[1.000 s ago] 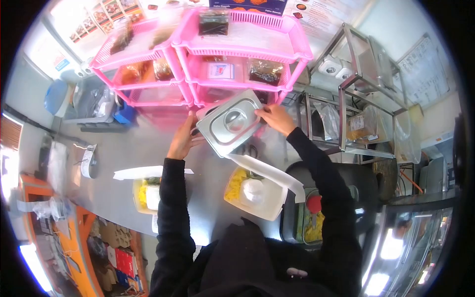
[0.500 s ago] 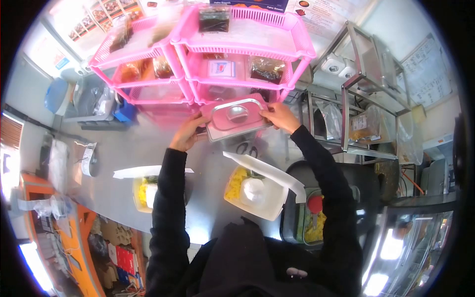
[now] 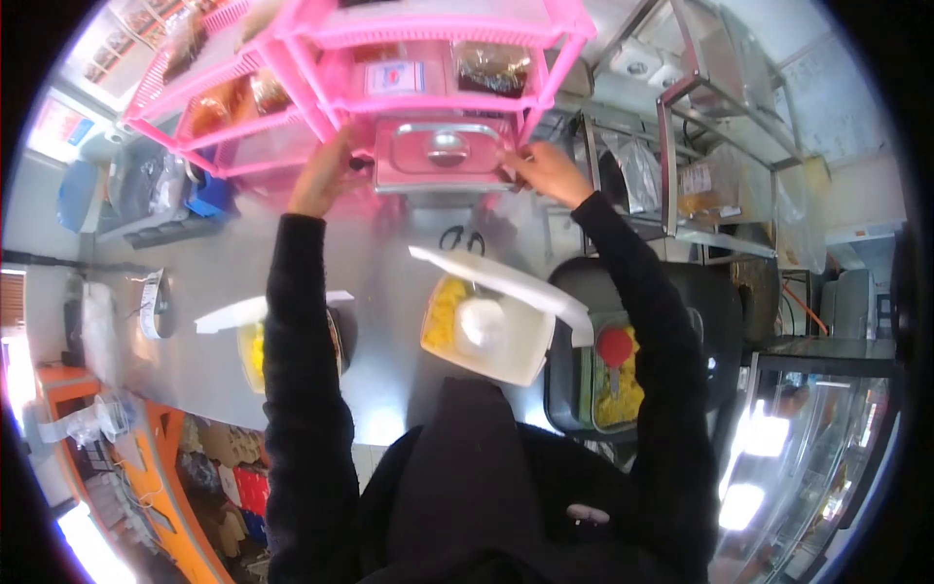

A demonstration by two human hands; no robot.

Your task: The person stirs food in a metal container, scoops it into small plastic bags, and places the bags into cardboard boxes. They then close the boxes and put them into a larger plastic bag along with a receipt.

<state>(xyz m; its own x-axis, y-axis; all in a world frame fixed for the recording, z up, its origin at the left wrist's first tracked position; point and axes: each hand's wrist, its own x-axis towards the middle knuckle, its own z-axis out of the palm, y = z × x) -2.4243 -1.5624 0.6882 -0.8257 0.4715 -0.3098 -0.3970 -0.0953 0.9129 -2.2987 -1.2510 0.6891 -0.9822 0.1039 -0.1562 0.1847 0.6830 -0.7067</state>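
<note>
A rectangular stainless-steel lid point(image 3: 413, 165) with a round recessed handle lies level over a metal food pan point(image 3: 443, 199), low under the pink shelf. My right hand point(image 3: 550, 173) has its fingertips closed at the lid's right edge. Just left of the lid is my left hand point(image 3: 326, 177), apart from it, fingers extended and partly blurred. Nearer me, an open takeaway box point(image 3: 535, 355) holds yellow food and a white rounded mound. A second open box point(image 3: 251, 355) with yellow food is partly hidden by my left sleeve.
Pink plastic shelving point(image 3: 428, 37) with bagged goods stands at the back of the steel counter point(image 3: 389, 282). Black-handled scissors point(image 3: 461, 239) lie before the pan. On the right are a black tray point(image 3: 569, 389) with a red spoon point(image 3: 614, 346) in yellow food, and a metal rack point(image 3: 669, 165).
The lid has gone from tilted in both hands to lying flat over the pan. My left hand has come away from it to the left. The view has tipped downward.
</note>
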